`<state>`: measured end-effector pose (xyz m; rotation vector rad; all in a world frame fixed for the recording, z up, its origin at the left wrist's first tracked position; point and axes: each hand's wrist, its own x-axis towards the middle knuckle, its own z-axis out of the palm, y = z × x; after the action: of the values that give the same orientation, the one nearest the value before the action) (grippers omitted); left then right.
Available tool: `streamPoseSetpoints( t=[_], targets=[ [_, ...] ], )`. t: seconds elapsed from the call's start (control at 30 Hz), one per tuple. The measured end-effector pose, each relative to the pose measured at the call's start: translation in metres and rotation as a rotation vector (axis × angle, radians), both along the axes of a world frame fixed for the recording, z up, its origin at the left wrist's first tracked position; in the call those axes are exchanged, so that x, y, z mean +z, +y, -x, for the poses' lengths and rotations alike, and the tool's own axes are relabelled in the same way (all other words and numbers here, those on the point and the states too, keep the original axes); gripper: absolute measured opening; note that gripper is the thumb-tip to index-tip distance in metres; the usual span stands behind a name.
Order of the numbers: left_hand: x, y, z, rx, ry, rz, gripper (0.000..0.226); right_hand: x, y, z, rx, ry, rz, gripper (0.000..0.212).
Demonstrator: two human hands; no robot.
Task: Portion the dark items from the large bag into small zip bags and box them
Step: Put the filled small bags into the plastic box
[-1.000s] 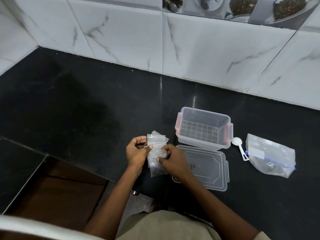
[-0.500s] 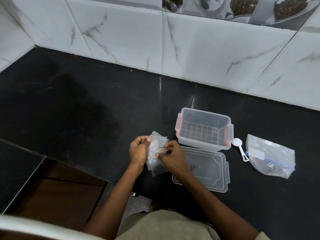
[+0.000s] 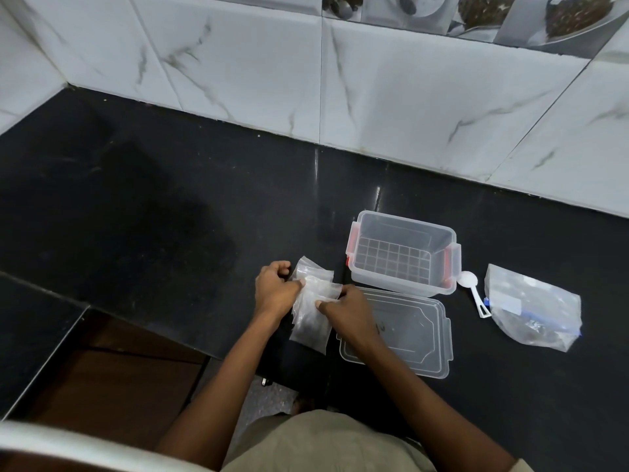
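Over the front edge of the black counter (image 3: 170,216), both hands hold a small stack of clear zip bags (image 3: 311,318). My left hand (image 3: 274,291) grips the stack's left side. My right hand (image 3: 343,310) pinches the top bag at its right edge with thumb and fingers. To the right stands an open clear plastic box (image 3: 403,252) with red clips, nothing inside it. Its lid (image 3: 408,332) lies flat in front of it. At far right lies the large zip bag (image 3: 532,306) with dark items inside.
A white plastic scoop (image 3: 471,291) lies between the box and the large bag. White marbled tiles (image 3: 374,90) line the wall behind the counter. A lower dark ledge (image 3: 34,318) and a brown surface sit at the lower left.
The hands with the bag stack have shifted slightly, and my right thumb and fingers have worked along the top bag's edge. The box, lid, scoop and large bag have not moved.
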<state>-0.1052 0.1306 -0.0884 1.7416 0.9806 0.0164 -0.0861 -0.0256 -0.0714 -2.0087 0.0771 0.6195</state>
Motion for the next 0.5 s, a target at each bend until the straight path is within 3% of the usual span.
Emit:
streamPoseSetpoints(
  t=[0.1,0.37,0.5],
  targets=[
    [0.000,0.004,-0.006,-0.104,0.070,-0.044,0.043,0.001,0.003,0.000,0.032,-0.007,0.002,0.010],
    [0.002,0.003,-0.004,-0.139,0.053,-0.034,0.007,-0.003,-0.012,0.002,0.005,-0.015,-0.164,0.009],
    [0.002,0.000,0.003,-0.049,-0.072,0.010,0.020,-0.002,-0.028,0.000,-0.070,0.040,-0.356,0.018]
  ],
)
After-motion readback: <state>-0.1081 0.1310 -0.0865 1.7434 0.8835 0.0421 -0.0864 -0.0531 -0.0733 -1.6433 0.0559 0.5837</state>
